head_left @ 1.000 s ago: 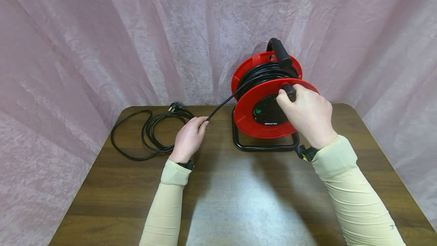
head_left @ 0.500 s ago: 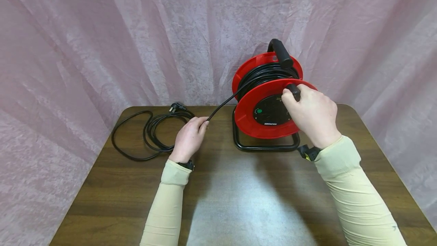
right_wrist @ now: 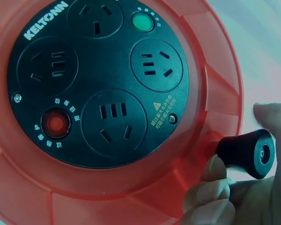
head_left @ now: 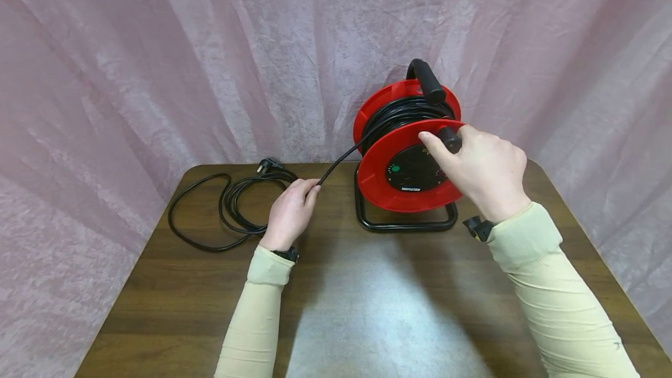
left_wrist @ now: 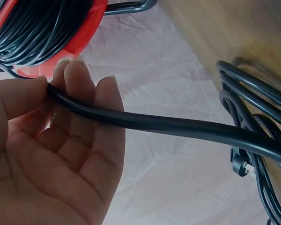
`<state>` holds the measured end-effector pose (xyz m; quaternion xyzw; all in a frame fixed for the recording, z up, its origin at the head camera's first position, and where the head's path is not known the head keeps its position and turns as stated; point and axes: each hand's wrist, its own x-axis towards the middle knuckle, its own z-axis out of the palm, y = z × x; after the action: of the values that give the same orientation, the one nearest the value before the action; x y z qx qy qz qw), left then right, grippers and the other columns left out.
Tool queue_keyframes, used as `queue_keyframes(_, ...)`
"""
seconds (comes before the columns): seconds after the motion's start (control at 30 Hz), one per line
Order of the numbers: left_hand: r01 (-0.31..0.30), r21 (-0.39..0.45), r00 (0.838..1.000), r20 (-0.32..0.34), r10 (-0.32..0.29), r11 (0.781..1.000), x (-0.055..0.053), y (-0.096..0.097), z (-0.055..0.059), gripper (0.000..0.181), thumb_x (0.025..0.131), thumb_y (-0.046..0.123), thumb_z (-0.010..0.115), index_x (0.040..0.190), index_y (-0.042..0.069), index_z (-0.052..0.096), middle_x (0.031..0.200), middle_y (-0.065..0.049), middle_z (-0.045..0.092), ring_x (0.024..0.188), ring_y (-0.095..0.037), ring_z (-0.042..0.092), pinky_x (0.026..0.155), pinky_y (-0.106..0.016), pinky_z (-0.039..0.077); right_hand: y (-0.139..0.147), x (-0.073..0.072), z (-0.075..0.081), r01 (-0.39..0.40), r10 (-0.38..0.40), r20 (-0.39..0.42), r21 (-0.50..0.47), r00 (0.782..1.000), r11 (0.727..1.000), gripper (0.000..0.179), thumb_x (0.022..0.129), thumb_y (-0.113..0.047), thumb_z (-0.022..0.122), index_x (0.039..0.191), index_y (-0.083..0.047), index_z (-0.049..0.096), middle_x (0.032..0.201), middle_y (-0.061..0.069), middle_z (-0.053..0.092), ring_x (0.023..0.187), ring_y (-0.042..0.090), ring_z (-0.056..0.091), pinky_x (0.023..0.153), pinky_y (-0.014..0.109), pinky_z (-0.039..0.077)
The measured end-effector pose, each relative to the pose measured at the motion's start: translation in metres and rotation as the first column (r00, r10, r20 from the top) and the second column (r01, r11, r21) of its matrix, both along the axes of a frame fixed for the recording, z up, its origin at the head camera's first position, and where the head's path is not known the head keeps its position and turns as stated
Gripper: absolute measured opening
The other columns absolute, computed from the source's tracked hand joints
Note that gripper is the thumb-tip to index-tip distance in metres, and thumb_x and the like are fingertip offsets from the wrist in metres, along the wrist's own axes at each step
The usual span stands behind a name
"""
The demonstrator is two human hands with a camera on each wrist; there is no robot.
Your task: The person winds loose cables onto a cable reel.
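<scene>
Black cable (head_left: 340, 164) runs from a red cable reel (head_left: 367, 182) to my left hand (head_left: 291, 212). There, the thumb and fingers pinch it, as the left wrist view also shows. My right hand (head_left: 488, 171) is around the reel's black crank knob (head_left: 450, 139). Its thumb is straight and lifted off the knob; in the right wrist view, fingertips (right_wrist: 208, 190) lie bent just below the knob, and whether they bear on it I cannot tell. Sockets and a green button (right_wrist: 143, 22) face that view. Loose cable coils (head_left: 233, 203) lie left with a plug (head_left: 270, 165).
The reel stands on a black tube frame (head_left: 406, 227) at the back of the wooden table (head_left: 367, 308), with a carrying handle (head_left: 427, 81) on top. Pink curtain (head_left: 262, 63) hangs directly behind. Straps and a black device (head_left: 478, 228) sit at my right wrist.
My right hand has shifted slightly right, and its thumb has spread away from the knob. The reel sits a touch further left. My left hand stays put on the cable.
</scene>
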<state>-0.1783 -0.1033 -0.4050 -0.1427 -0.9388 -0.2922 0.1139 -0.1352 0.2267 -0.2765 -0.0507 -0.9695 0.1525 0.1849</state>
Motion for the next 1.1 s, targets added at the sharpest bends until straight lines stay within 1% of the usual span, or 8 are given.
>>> queue_keyframes(0.1, -0.002, 0.001, 1.0, 0.003, 0.002, 1.0, 0.0, 0.0, 0.0, 0.029, 0.108, 0.026, 0.055, 0.127, 0.01, 0.071, 0.113, -0.005, 0.07, 0.101, -0.025, 0.067, 0.087, -0.047, 0.053, -0.002, -0.001, 0.001, -0.003, 0.003, -0.033, 0.012, 0.999, 1.0, 0.07, 0.096, -0.074, 0.036, 0.073, -0.01, 0.054, 0.06, 0.012, 0.054, 0.057, 0.036, 0.055, 0.049, 0.05, 0.038)
queue_keyframes(0.23, -0.002, 0.007, 1.0, 0.005, 0.002, 1.0, 0.0, 0.0, 0.0, 0.029, 0.108, 0.026, 0.055, 0.127, 0.011, 0.071, 0.114, -0.004, 0.07, 0.104, -0.024, 0.067, 0.089, -0.047, 0.052, -0.003, -0.003, 0.001, -0.01, 0.01, -0.023, 0.001, 1.0, 1.0, 0.058, 0.101, -0.055, 0.036, 0.072, -0.009, 0.056, 0.064, 0.012, 0.059, 0.062, 0.04, 0.058, 0.05, 0.053, 0.04)
queue_keyframes(0.33, 0.005, 0.014, 1.0, 0.005, -0.005, 1.0, 0.0, 0.001, 0.0, 0.03, 0.108, 0.027, 0.055, 0.127, 0.011, 0.072, 0.113, -0.004, 0.07, 0.103, -0.024, 0.066, 0.089, -0.046, 0.052, -0.002, -0.003, 0.001, -0.007, 0.007, -0.008, -0.014, 1.0, 1.0, 0.055, 0.102, -0.05, 0.035, 0.072, -0.01, 0.057, 0.065, 0.012, 0.06, 0.064, 0.041, 0.059, 0.051, 0.054, 0.041)
queue_keyframes(0.5, 0.017, 0.026, 1.0, 0.014, -0.018, 1.0, 0.0, 0.002, 0.001, 0.031, 0.108, 0.028, 0.055, 0.128, 0.011, 0.072, 0.111, -0.004, 0.069, 0.099, -0.023, 0.066, 0.087, -0.045, 0.052, 0.004, -0.002, -0.002, -0.007, 0.007, -0.004, -0.033, 1.0, 0.999, 0.053, 0.102, -0.048, 0.033, 0.072, -0.011, 0.057, 0.064, 0.01, 0.059, 0.064, 0.039, 0.059, 0.051, 0.052, 0.041)
queue_keyframes(0.67, 0.03, 0.034, 0.999, 0.027, -0.031, 0.999, 0.0, 0.003, 0.001, 0.032, 0.108, 0.028, 0.055, 0.129, 0.011, 0.071, 0.11, -0.004, 0.069, 0.094, -0.022, 0.064, 0.084, -0.044, 0.052, 0.011, -0.001, -0.006, 0.004, -0.004, -0.005, -0.054, 1.0, 0.999, 0.054, 0.102, -0.05, 0.033, 0.072, -0.011, 0.055, 0.063, 0.01, 0.057, 0.064, 0.038, 0.058, 0.052, 0.051, 0.04)
queue_keyframes(0.87, 0.051, 0.041, 0.998, 0.036, -0.053, 0.998, 0.0, 0.003, 0.0, 0.032, 0.108, 0.029, 0.054, 0.128, 0.01, 0.071, 0.115, -0.005, 0.069, 0.101, -0.022, 0.065, 0.088, -0.044, 0.052, 0.017, -0.001, -0.01, 0.005, -0.004, 0.014, -0.059, 1.0, 0.998, 0.054, 0.103, -0.05, 0.033, 0.077, -0.009, 0.056, 0.068, 0.012, 0.059, 0.068, 0.039, 0.059, 0.054, 0.052, 0.041)
queue_keyframes(1.0, 0.057, 0.047, 0.998, 0.032, -0.059, 0.997, 0.0, 0.003, -0.001, 0.032, 0.108, 0.029, 0.055, 0.127, 0.01, 0.071, 0.113, -0.005, 0.069, 0.1, -0.022, 0.065, 0.088, -0.044, 0.052, 0.021, 0.0, -0.013, 0.011, -0.01, 0.013, -0.063, 1.0, 0.998, 0.054, 0.103, -0.05, 0.033, 0.079, -0.009, 0.057, 0.071, 0.014, 0.061, 0.071, 0.041, 0.06, 0.055, 0.055, 0.042)
queue_keyframes(1.1, 0.063, 0.049, 0.997, 0.035, -0.065, 0.997, 0.0, 0.003, -0.002, 0.031, 0.108, 0.027, 0.055, 0.128, 0.01, 0.071, 0.113, -0.005, 0.068, 0.098, -0.022, 0.064, 0.086, -0.043, 0.051, 0.025, 0.002, -0.015, 0.017, -0.016, 0.02, -0.067, 1.0, 0.998, 0.054, 0.103, -0.051, 0.032, 0.08, -0.009, 0.058, 0.071, 0.013, 0.061, 0.072, 0.041, 0.06, 0.056, 0.054, 0.042)
